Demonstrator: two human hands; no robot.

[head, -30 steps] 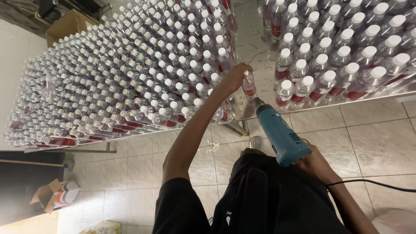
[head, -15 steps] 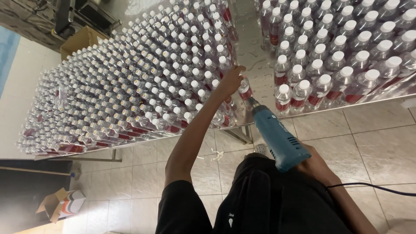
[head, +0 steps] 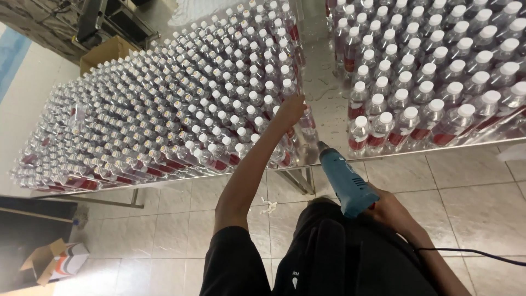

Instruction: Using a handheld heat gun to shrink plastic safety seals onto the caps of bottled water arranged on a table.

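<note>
My left hand (head: pixel 290 109) reaches out to the near right corner of a large block of clear plastic bottles with white caps and red labels (head: pixel 164 115), its fingers closed around one bottle (head: pixel 307 121) at the block's edge. My right hand (head: pixel 392 211) grips the handle of a blue heat gun (head: pixel 344 178), whose nozzle points up at that bottle from just below the table edge. A black cord (head: pixel 471 252) trails off to the right.
A second block of the same bottles (head: pixel 433 71) stands on the shiny metal table (head: pixel 323 82) to the right, across a narrow bare strip. Below is a tiled floor (head: pixel 482 192) with table legs (head: pixel 298 181). Cardboard boxes sit at bottom left (head: pixel 55 260) and top left (head: pixel 107 52).
My left hand has stayed on the bottle at the block's corner. The heat gun has kept its aim at it. My head has tipped, so the view shifted a little.
</note>
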